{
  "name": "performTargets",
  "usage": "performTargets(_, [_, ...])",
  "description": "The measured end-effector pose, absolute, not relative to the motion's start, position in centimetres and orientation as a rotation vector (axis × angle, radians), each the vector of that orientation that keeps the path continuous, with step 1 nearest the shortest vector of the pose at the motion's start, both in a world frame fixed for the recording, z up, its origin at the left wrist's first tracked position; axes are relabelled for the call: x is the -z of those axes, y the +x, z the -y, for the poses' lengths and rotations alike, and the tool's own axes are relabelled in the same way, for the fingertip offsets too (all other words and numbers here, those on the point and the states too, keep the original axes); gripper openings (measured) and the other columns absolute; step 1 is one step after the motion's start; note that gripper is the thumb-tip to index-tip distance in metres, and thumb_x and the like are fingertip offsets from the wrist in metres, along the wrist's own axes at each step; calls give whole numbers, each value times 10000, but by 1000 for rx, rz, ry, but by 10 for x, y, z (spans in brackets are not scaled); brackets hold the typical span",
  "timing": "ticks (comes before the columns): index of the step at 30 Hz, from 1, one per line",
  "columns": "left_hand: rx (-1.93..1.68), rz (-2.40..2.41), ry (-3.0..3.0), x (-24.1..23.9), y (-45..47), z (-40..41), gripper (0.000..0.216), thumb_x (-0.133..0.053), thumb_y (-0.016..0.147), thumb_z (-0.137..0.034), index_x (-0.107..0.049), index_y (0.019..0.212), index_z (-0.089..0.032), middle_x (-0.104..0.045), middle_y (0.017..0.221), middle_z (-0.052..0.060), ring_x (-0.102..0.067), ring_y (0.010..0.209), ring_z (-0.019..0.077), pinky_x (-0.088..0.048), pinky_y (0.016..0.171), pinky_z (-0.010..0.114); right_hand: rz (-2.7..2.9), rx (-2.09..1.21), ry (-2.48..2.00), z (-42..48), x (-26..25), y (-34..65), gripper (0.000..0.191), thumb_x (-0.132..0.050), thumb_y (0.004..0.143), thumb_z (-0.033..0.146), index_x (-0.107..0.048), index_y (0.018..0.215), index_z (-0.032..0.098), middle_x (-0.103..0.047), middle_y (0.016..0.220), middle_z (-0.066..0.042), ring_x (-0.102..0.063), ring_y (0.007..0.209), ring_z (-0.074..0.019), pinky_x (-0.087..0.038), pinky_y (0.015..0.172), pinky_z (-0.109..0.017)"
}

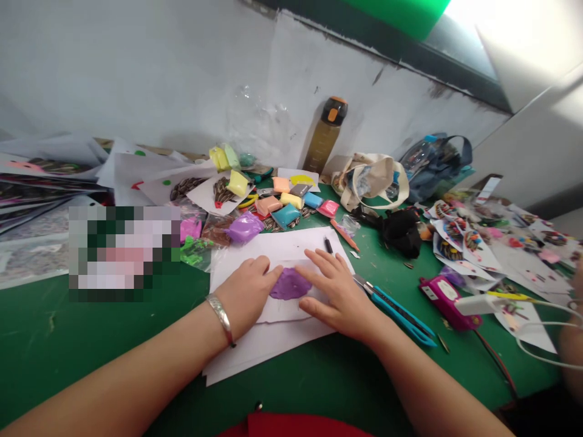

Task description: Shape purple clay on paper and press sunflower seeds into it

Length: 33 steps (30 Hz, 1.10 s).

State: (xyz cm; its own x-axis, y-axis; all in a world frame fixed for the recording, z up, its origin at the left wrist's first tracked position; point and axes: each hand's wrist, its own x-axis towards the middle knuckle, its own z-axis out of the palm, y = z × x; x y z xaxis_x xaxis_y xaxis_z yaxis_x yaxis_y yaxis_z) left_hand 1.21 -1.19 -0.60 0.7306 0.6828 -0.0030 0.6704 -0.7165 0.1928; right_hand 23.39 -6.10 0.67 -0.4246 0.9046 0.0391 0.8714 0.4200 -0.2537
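On white paper | purple clay between left hand (grip unclear) and right hand (fingers spread) | both at edges

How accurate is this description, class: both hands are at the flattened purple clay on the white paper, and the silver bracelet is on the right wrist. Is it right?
Not quite: the head view shows the silver bracelet on the left wrist. The rest stands: the left hand and right hand are at the flattened purple clay on the white paper.
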Motion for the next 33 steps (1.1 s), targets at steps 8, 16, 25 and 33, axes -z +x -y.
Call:
performTargets(8, [-177,-1072,2750,11,10,11,510,-362,827,0,-525,1284,-156,-512,902,84,-481,772,206,-445,762,357,2579,-303,-1647,56,-10,225,555,-419,887,613,-448,1378,355,-302,1523,-73,-240,1383,-353,-144,1073,-660])
performTargets(16, [-171,-1051,2742,10,10,9,492,-372,840,-7,-547,1274,-162,-528,909,87,-499,781,211,-451,773,361,2586,-221,-1574,65,-10,229,476,-407,896,608,-554,1279,366,-349,1500,-38,-201,1396,-346,-69,1086,-661])
performTargets(25, [-139,-1039,2768,11,11,11,495,-345,851,-16,-523,1297,-135,-524,916,104,-479,779,218,-457,769,385,2604,-216,-1474,73,-11,232,444,-442,895,580,-616,1209,318,-394,1474,-45,-186,1401,-343,-35,1093,-659])
performTargets(33, [-129,-1044,2765,7,11,11,496,-362,843,-16,-520,1295,-149,-518,898,85,-474,766,207,-452,762,365,2479,-354,-1552,62,-4,228,515,-475,887,560,-482,1352,340,-315,1515,-75,-243,1385,-331,-186,1066,-657])
